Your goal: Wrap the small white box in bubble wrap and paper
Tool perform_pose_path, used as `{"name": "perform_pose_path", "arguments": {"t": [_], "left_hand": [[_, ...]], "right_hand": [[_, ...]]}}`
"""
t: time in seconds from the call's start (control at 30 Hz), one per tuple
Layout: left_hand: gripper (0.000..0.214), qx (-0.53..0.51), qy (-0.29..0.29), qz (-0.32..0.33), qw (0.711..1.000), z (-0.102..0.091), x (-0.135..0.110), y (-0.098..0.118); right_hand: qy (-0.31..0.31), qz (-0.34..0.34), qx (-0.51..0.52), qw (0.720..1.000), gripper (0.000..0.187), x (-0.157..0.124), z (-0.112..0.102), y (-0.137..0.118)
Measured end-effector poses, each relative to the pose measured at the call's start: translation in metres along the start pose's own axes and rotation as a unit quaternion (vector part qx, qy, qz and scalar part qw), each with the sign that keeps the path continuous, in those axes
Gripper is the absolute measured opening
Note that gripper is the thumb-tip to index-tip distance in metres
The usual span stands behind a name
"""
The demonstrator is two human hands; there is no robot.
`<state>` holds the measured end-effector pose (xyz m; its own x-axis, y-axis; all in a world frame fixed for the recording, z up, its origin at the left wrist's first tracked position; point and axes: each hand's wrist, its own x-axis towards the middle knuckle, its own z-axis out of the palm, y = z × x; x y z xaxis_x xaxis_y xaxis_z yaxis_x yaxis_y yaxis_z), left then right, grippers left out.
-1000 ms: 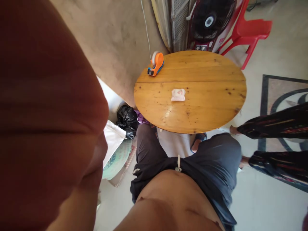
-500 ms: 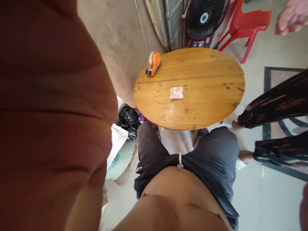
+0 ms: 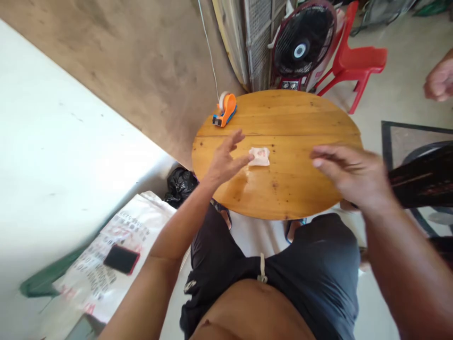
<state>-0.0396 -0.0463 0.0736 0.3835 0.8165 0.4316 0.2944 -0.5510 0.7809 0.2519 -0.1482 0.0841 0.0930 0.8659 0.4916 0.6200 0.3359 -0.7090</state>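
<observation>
A small white packet with red print (image 3: 259,156) lies near the middle of the round wooden table (image 3: 300,118). My left hand (image 3: 225,161) reaches over the table with fingers spread, its fingertips just left of the packet. My right hand (image 3: 350,175) hovers over the table's right side, fingers loosely extended and empty. An orange tape dispenser (image 3: 224,109) sits at the table's far left edge.
A black fan (image 3: 302,45) and a red plastic chair (image 3: 356,61) stand behind the table. Another person's hand (image 3: 439,80) and patterned trouser legs (image 3: 424,179) are at right. A black bag (image 3: 180,185), a white sack (image 3: 116,250) and a dark phone (image 3: 121,259) lie at left.
My left arm, which covered the left of the view, has dropped and reached toward the packet. My right hand has come into view over the table.
</observation>
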Motion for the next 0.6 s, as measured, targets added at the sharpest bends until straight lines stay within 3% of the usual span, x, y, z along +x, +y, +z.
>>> {"name": "perform_pose_path", "arguments": {"t": [0.07,0.13,0.27,0.4,0.6], "left_hand": [[0.093,0.048,-0.019,-0.053,0.997,0.027,0.003,-0.035],[0.096,0.09,-0.059,-0.083,0.991,0.047,0.007,-0.056],[0.086,0.129,-0.125,-0.096,0.979,0.061,0.016,-0.064],[0.06,0.114,-0.151,-0.074,0.979,0.058,0.015,-0.059],[0.052,0.062,-0.194,-0.011,0.979,0.056,0.002,-0.059]], "right_hand": [[-0.032,0.016,0.026,0.999,0.023,0.009,0.025,0.026],[-0.062,0.03,0.03,0.997,0.025,0.017,0.052,0.049],[-0.109,-0.004,-0.033,0.993,0.029,0.034,0.086,0.065],[-0.128,-0.079,-0.102,0.983,0.025,0.047,0.09,0.049],[-0.174,-0.131,-0.13,0.967,0.015,0.042,0.087,0.029]]}}
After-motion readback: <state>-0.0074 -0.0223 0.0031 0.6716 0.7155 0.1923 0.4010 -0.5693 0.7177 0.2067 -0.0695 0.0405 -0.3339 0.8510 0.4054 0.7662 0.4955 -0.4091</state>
